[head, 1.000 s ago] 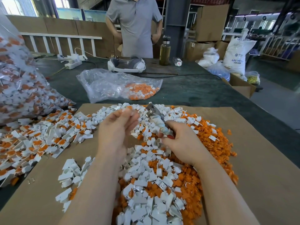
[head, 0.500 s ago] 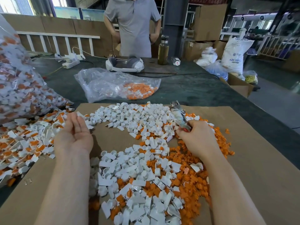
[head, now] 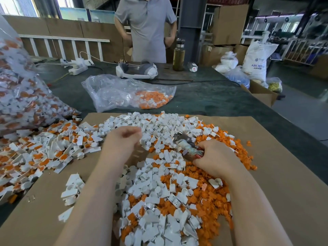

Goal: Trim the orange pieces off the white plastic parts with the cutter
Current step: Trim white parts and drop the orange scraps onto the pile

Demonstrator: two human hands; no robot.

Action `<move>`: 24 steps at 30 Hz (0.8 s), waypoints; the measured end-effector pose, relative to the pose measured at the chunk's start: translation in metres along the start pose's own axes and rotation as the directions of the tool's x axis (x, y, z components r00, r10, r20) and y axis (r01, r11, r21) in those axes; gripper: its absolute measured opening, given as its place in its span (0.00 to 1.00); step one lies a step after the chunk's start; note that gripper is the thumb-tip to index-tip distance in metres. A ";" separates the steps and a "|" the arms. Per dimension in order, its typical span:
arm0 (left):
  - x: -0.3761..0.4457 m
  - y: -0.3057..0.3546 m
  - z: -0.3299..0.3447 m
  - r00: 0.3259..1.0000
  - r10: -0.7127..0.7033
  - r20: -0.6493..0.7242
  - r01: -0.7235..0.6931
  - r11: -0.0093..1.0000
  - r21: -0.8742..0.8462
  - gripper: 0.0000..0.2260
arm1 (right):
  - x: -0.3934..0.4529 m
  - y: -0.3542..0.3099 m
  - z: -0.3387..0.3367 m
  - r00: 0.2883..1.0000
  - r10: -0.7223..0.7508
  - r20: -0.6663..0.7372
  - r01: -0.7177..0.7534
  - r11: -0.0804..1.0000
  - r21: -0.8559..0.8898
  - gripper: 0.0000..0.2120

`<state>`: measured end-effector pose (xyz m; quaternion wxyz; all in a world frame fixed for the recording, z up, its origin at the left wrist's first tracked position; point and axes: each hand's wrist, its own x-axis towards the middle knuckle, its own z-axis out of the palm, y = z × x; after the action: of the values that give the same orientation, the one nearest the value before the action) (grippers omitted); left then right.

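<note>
Dark green covering spreads over a large tabletop [head: 204, 102] in a cluttered workshop, and a sheet of brown cardboard [head: 284, 174] lies over its near part. On the cardboard sits a wide heap of trimmed white plastic parts [head: 154, 190] mixed with loose orange pieces [head: 211, 197], running from the near edge toward the middle of the tabletop. At the left edge lies a second heap, of untrimmed parts [head: 44, 150], white with orange still attached, spilling from a big clear bag [head: 19, 103] full of the same.

The person's two bare forearms reach in from the near edge. The right hand [head: 216, 158] rests on the orange pieces toward the right of the heap, fingers curled around the handles of the cutter [head: 186, 143]; this grip is closed tight, and the cutter's metal head points away and to the left, lying low over the white parts. The left hand [head: 122, 139] is blurred, held above the cardboard between the two heaps. Its fingers are curled inward; whether that grip has hold of a part cannot be told.

Farther back, near the middle of the tabletop, a crumpled clear bag [head: 127, 93] holds orange pieces at one end. Beyond it, along the far edge, sit a white and grey headset [head: 136, 71], a glass bottle of amber liquid [head: 178, 55] and white power strips [head: 78, 67]. A person in a grey polo shirt [head: 147, 27] stands behind the far edge.
</note>
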<state>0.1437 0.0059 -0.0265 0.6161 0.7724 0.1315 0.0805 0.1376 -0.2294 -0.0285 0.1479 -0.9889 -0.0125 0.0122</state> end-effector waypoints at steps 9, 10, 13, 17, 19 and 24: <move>-0.002 -0.011 0.024 0.961 0.210 0.181 -0.277 0.706 0.652 0.14 | 0.005 -0.002 0.009 0.999 0.026 -0.020 -0.027 0.998 -0.060 0.05; -0.001 -0.012 0.024 0.956 0.220 0.192 -0.292 0.694 0.659 0.16 | 0.006 -0.002 0.009 0.999 0.026 -0.022 -0.028 0.997 -0.069 0.06; 0.000 -0.014 0.024 0.952 0.208 0.223 -0.305 0.661 0.685 0.20 | 0.005 -0.003 0.010 0.998 0.012 -0.057 -0.018 0.994 -0.111 0.09; 0.000 -0.014 0.024 0.954 0.213 0.209 -0.298 0.669 0.681 0.16 | 0.005 -0.005 0.009 0.994 0.007 -0.109 -0.017 0.996 -0.091 0.12; 0.000 -0.014 0.024 0.952 0.218 0.216 -0.307 0.659 0.687 0.14 | 0.005 -0.004 0.008 0.996 0.001 -0.085 -0.010 0.995 -0.100 0.11; -0.002 -0.013 0.023 0.941 0.232 0.245 -0.338 0.645 0.686 0.13 | 0.006 -0.003 0.010 0.999 0.009 -0.051 -0.016 0.991 -0.135 0.07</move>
<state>0.1469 -0.0131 -0.0441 0.2513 0.9655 -0.0128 0.0665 0.1432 -0.2236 -0.0372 0.0805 -0.9967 -0.0035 -0.0128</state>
